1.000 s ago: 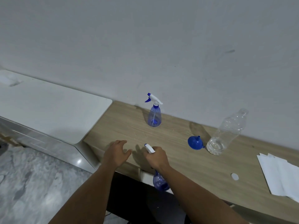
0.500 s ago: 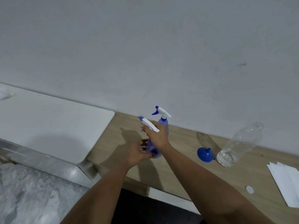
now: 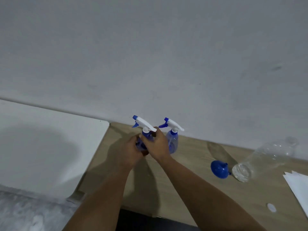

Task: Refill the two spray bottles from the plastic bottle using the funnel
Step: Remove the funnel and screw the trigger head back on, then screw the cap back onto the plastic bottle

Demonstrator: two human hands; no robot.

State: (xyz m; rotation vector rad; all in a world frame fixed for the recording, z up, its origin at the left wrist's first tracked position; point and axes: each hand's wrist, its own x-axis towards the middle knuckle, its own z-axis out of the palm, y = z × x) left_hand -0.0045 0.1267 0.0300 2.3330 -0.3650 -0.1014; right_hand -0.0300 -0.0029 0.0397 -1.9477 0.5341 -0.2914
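Observation:
Two blue spray bottles with white trigger heads are near the wall. The nearer spray bottle is held over the wooden table: my left hand cups its blue body from the left and my right hand grips its neck just under the head. The second spray bottle stands upright right behind my right hand. A blue funnel lies on its side to the right. Beside the funnel stands a clear plastic bottle with a little water at the bottom and no cap.
A small white cap lies near the table's front right. White paper sheets overhang the right edge of view. A white counter adjoins the table on the left, with grey floor below. A plain wall runs behind everything.
My right hand lifted the nearer spray bottle from below the table's front edge up beside the second one. My left hand left the tabletop and took hold of its body.

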